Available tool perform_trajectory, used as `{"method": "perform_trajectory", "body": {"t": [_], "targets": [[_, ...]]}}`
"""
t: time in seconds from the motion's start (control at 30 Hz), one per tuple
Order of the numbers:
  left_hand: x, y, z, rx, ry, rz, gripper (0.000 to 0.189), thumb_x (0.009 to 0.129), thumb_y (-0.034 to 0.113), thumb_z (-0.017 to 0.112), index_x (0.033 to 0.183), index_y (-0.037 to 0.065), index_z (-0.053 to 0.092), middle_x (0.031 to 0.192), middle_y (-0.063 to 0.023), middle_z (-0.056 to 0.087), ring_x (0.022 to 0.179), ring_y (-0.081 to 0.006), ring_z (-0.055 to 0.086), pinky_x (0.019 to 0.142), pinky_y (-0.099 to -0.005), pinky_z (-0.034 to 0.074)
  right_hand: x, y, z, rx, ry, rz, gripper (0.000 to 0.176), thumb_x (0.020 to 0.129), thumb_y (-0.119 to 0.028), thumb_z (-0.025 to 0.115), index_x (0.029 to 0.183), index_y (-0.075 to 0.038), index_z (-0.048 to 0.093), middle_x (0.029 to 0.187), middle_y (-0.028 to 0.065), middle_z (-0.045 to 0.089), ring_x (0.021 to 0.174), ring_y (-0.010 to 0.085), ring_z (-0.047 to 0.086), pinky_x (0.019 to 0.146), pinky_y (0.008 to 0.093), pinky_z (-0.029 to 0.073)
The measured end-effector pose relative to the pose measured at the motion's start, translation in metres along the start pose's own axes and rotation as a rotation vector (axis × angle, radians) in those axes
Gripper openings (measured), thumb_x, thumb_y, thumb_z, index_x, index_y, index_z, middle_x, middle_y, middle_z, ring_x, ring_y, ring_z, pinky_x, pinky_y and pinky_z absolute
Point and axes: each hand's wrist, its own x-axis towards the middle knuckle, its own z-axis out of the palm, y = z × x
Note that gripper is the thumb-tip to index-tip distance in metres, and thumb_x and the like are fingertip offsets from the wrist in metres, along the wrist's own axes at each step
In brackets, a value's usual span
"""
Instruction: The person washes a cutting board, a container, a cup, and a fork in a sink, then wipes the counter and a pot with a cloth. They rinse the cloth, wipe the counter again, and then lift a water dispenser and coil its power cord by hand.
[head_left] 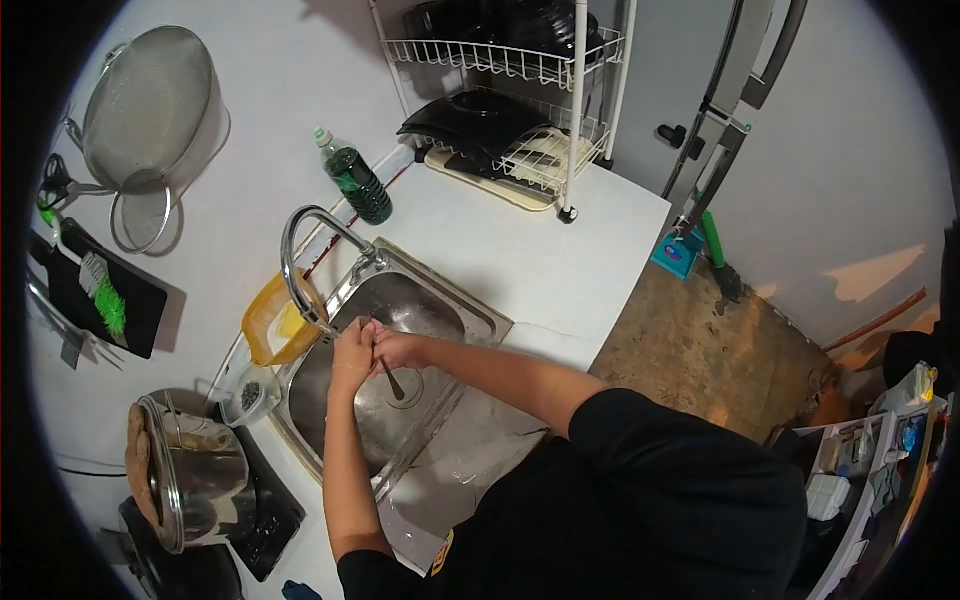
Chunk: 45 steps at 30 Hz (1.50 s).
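Observation:
Over the steel sink (480, 322), under the curved tap (290, 250), both hands come together. My left hand (352, 352) is closed, its fingers pressed against my right hand (400, 352), which is closed too. A metal spoon (393, 381) is held between them; its handle points down into the basin and its other end is hidden by the fingers. Something pink (374, 328) shows at the fingertips, too small to make out. Below the hands, a clear round rim, perhaps a glass (408, 396), lies in the basin.
A yellow basket (262, 325) and a small clear tub (250, 396) stand left of the sink. Behind are a green bottle (358, 180) and a white wire rack (575, 120). A large steel pot (205, 470) stands at lower left. Strainers (150, 110) hang on the wall.

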Motion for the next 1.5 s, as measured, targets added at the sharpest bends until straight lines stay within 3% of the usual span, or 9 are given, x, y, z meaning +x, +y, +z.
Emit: {"method": "perform_trajectory", "body": {"t": [0.2, 0.43, 0.67, 0.77, 0.87, 1.0, 1.1, 1.3, 1.5], "targets": [[0.005, -0.002, -0.028, -0.285, 0.149, 0.082, 0.018, 0.085, 0.005, 0.053, 0.099, -0.002, 0.063, 0.082, -0.0088, 0.066, 0.073, -0.0131, 0.061, 0.069, -0.0266, 0.047, 0.016, 0.010, -0.029, -0.112, -0.227, 0.043, 0.022, 0.089, -0.018, 0.056, 0.104, -0.003, 0.058, 0.093, 0.0088, 0.062, 0.084, 0.0186, 0.062, 0.078, 0.0315, 0.051], [-0.022, 0.042, -0.032, -0.098, -0.109, -0.013, 0.021, 0.086, 0.003, 0.049, 0.100, 0.000, 0.064, 0.077, -0.0128, 0.066, 0.061, -0.0170, 0.062, 0.060, -0.0281, 0.049, 0.018, -0.005, -0.021, 0.005, -0.347, -0.154, 0.022, 0.089, -0.015, 0.055, 0.108, -0.004, 0.055, 0.097, 0.0054, 0.062, 0.095, 0.0165, 0.059, 0.081, 0.0300, 0.048], [-0.003, 0.019, -0.057, -0.023, 0.231, 0.203, 0.019, 0.084, 0.004, 0.050, 0.095, 0.001, 0.065, 0.077, -0.0171, 0.065, 0.060, -0.0214, 0.063, 0.061, -0.0302, 0.049, 0.023, 0.005, -0.015, -0.048, -0.301, 0.074, 0.023, 0.089, -0.017, 0.058, 0.108, -0.005, 0.056, 0.100, 0.0069, 0.062, 0.096, 0.0184, 0.060, 0.082, 0.0293, 0.049], [-0.013, 0.031, -0.045, 0.082, -0.058, 0.107, 0.019, 0.084, 0.002, 0.051, 0.097, -0.002, 0.065, 0.069, -0.0088, 0.063, 0.059, -0.0116, 0.057, 0.057, -0.0275, 0.047, 0.029, 0.001, -0.018, -0.007, -0.267, -0.044, 0.027, 0.089, -0.019, 0.057, 0.109, -0.002, 0.055, 0.102, 0.0082, 0.061, 0.096, 0.0195, 0.060, 0.088, 0.0334, 0.049], [-0.014, 0.043, -0.048, 0.027, -0.033, 0.016, 0.018, 0.083, 0.006, 0.052, 0.094, 0.000, 0.065, 0.076, -0.0168, 0.064, 0.060, -0.0221, 0.062, 0.063, -0.0297, 0.049, 0.020, -0.012, -0.012, 0.097, -0.291, -0.118, 0.026, 0.090, -0.022, 0.057, 0.105, 0.000, 0.058, 0.098, 0.0084, 0.062, 0.094, 0.0173, 0.060, 0.086, 0.0313, 0.048], [-0.002, 0.034, -0.069, -0.068, 0.128, -0.078, 0.018, 0.082, 0.003, 0.052, 0.092, -0.002, 0.066, 0.070, -0.0142, 0.064, 0.061, -0.0178, 0.062, 0.064, -0.0291, 0.049, 0.027, 0.008, -0.032, -0.259, -0.233, -0.006, 0.028, 0.091, -0.022, 0.055, 0.109, -0.001, 0.055, 0.099, 0.0073, 0.062, 0.091, 0.0158, 0.060, 0.082, 0.0297, 0.048], [-0.003, 0.013, -0.053, 0.003, 0.151, 0.168, 0.018, 0.081, 0.002, 0.051, 0.091, -0.002, 0.066, 0.067, -0.0123, 0.063, 0.061, -0.0171, 0.061, 0.064, -0.0290, 0.049, 0.021, 0.009, -0.032, -0.276, -0.214, 0.051, 0.027, 0.092, -0.021, 0.052, 0.109, 0.000, 0.055, 0.100, 0.0076, 0.061, 0.088, 0.0146, 0.060, 0.077, 0.0265, 0.047], [-0.014, 0.041, -0.047, 0.283, -0.003, 0.214, 0.020, 0.076, 0.002, 0.051, 0.090, 0.001, 0.065, 0.079, -0.0189, 0.064, 0.071, -0.0342, 0.063, 0.067, -0.0372, 0.050, 0.053, 0.027, -0.041, 0.135, -0.394, -0.168, 0.018, 0.090, -0.016, 0.050, 0.099, -0.004, 0.060, 0.098, 0.0061, 0.063, 0.088, 0.0130, 0.060, 0.077, 0.0261, 0.047], [-0.021, 0.034, -0.064, 0.148, 0.285, 0.157, 0.020, 0.076, 0.002, 0.052, 0.092, 0.001, 0.064, 0.077, -0.0208, 0.062, 0.075, -0.0355, 0.062, 0.069, -0.0386, 0.049, 0.024, 0.027, -0.034, -0.402, -0.232, 0.066, 0.020, 0.085, -0.024, 0.060, 0.094, -0.007, 0.060, 0.091, 0.0013, 0.060, 0.088, 0.0112, 0.055, 0.082, 0.0287, 0.044]]}}
